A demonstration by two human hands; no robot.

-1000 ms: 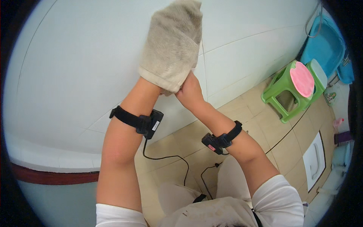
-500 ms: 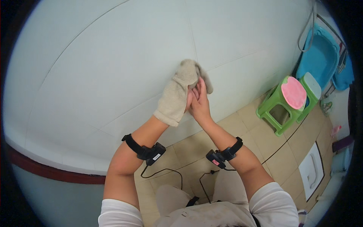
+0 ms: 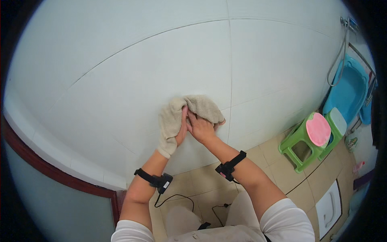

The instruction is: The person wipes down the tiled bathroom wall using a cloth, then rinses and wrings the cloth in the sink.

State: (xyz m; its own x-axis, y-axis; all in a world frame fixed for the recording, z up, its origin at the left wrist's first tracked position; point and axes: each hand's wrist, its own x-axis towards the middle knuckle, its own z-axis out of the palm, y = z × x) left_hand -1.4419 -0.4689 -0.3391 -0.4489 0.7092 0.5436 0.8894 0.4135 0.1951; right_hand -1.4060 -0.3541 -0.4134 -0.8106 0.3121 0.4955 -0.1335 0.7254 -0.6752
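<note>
A beige cloth (image 3: 203, 108) is bunched up in front of the white tiled wall (image 3: 193, 60), and part of it seems to lie against the tiles. One end drapes over the back of my left hand (image 3: 183, 131) and wrist; of that hand only the inner edge shows, while the cloth covers most of the fingers. My right hand (image 3: 202, 130) sits close beside it, with its fingers gripping the cloth from below. The fingertips of both hands are partly hidden in the folds.
Green stools (image 3: 300, 141), one with a pink seat, stand at the right. Behind them are a blue tub (image 3: 346, 88) and a shower hose (image 3: 344, 56). A white squat toilet (image 3: 328, 209) is set in the tiled floor. A dark red door frame (image 3: 60, 173) is at the left.
The view has tilted up, showing more wall. The cloth has spread to the right over my right hand's fingers, and my hands now sit lower in view.
</note>
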